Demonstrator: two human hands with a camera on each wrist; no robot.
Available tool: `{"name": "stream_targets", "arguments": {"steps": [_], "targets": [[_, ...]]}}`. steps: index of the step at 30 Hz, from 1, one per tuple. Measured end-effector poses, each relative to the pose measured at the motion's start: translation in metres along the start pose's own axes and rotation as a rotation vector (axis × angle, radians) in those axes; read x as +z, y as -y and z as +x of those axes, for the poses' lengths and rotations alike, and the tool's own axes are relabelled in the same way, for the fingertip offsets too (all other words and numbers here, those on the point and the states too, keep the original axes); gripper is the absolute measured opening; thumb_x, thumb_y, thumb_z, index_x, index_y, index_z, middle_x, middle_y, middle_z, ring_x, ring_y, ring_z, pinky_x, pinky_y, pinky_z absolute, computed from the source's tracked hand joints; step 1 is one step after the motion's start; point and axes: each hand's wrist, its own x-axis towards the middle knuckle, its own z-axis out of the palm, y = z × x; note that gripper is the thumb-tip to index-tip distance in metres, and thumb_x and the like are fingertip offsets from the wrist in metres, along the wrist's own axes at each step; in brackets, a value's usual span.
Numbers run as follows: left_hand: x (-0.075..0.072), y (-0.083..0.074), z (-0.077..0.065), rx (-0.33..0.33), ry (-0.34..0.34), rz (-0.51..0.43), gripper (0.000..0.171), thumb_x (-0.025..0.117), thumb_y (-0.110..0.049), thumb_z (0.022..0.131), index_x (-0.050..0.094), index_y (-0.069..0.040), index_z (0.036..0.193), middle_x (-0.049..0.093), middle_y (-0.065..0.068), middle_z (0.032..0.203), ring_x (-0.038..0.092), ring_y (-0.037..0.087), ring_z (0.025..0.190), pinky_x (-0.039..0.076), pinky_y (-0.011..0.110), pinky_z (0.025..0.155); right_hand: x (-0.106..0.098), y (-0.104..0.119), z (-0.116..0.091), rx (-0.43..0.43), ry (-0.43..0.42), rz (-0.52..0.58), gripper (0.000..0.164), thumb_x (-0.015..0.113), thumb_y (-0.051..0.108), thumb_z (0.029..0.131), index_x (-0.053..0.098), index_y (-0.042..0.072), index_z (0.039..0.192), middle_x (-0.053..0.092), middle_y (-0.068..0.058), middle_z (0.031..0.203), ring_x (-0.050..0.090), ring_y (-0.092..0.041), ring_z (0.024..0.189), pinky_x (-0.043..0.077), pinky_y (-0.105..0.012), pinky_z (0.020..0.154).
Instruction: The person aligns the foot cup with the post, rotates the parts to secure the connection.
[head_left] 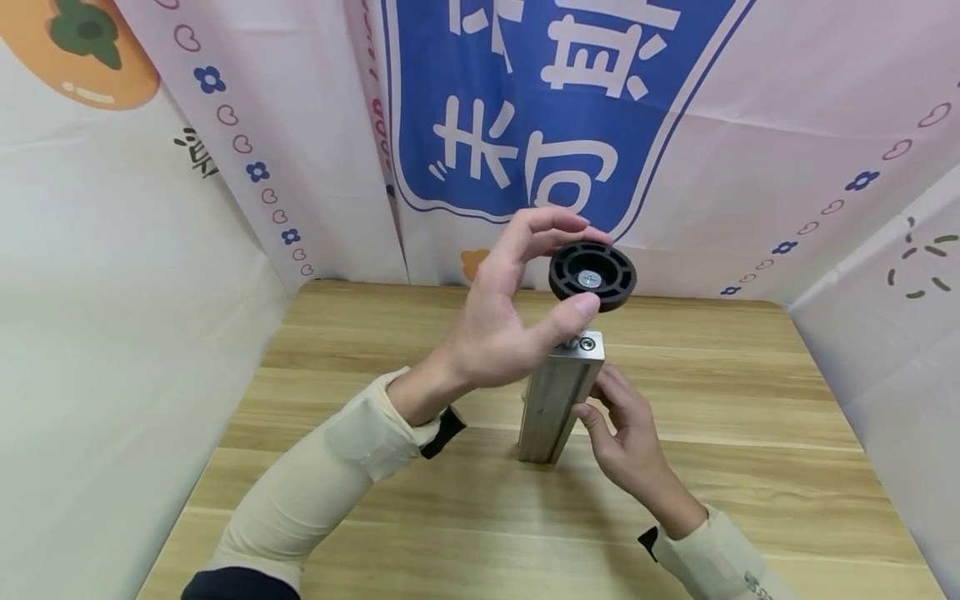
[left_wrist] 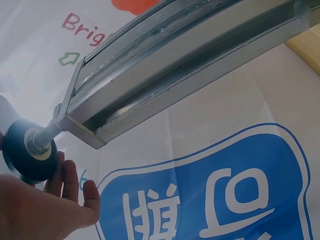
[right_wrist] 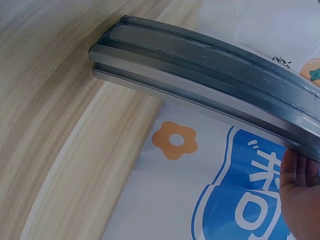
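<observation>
On tabletop (head_left: 465, 533), silver grooved post (head_left: 557, 408), black foot (head_left: 606, 271)

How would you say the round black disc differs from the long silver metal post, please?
The round black disc is flat and circular, while the long silver metal post is straight-sided and grooved. The disc sits above, on a metal stem; the post stands on the wood-grain table. The left hand holds the disc, whereas the right hand holds the post. They share the stem joining them.
</observation>
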Motion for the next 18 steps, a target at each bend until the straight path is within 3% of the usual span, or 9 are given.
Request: {"name": "stream_targets", "arguments": {"steps": [5,8,14,18], "targets": [[0.0004,0.0009,-0.0005,-0.001,0.050,-0.029,0.049,0.050,-0.015,0.096,0.044,0.008,0.138,0.062,0.026,0.141,0.058,0.029,0.136,0.039,0.039,0.122,-0.0007,0.0022,0.0005,0.028,-0.001,-0.007,0.045,0.064,-0.022,0.089,0.064,-0.008,0.132,0.064,-0.001,0.130,0.064,-0.008,0.113,0.055,-0.020,0.099],[0.0005,-0.0006,0.0001,0.004,0.051,-0.012,0.052,0.049,-0.017,0.095,0.043,0.008,0.140,0.060,0.025,0.145,0.055,0.027,0.140,0.037,0.039,0.123,-0.0006,0.0023,0.0004,0.027,-0.001,-0.005,0.044,0.064,-0.021,0.090,0.064,-0.008,0.131,0.064,0.000,0.129,0.064,-0.008,0.113,0.055,-0.020,0.099],[0.0009,-0.0044,0.0030,-0.005,-0.055,0.084,0.064,0.069,-0.026,0.086,0.050,0.005,0.138,0.065,0.018,0.135,0.058,0.020,0.129,0.042,0.039,0.115,0.0001,0.0000,-0.0006,-0.004,-0.001,0.002,0.046,0.064,-0.022,0.089,0.062,-0.009,0.134,0.064,-0.001,0.131,0.064,-0.008,0.113,0.055,-0.020,0.099],[-0.0001,-0.0054,0.0037,-0.022,-0.106,0.159,0.074,0.087,-0.022,0.076,0.053,0.001,0.137,0.067,0.012,0.123,0.058,0.016,0.119,0.041,0.037,0.110,-0.0001,-0.0016,-0.0011,-0.014,0.001,0.003,0.045,0.064,-0.021,0.090,0.063,-0.008,0.133,0.063,0.000,0.131,0.064,-0.007,0.114,0.055,-0.020,0.099]]}}
